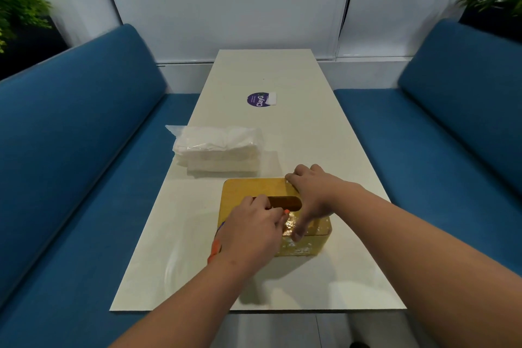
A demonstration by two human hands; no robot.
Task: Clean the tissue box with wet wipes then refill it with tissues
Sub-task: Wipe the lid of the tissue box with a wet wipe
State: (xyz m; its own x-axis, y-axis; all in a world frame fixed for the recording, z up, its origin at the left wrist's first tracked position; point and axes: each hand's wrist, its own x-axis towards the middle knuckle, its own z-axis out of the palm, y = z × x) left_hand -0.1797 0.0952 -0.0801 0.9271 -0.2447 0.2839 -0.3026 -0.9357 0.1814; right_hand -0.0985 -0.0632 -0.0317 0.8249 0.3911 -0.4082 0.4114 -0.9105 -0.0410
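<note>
A gold tissue box [254, 189] sits on the near half of the long white table [310, 127], its dark oval slot facing up. The right hand [309, 195] spans the box from above — fingers curled over the far right edge, thumb reaching down to the near top edge, so it grips the box. The left hand [248, 232] rests on the box's near left part, fingers bent by the slot; something orange and purple shows under the palm and at a fingertip, possibly a wipes packet [216, 246], though too little is visible to be sure what the hand pinches. White flecks dot the box's near face and right edge.

Just beyond the box, toward the left table edge, lies a clear plastic pack of white tissues [217, 150], apart from the box. Farther along the table is a round purple sticker [255, 99] with a small white label [272, 98] beside it. Blue benches [84, 121] flank the table.
</note>
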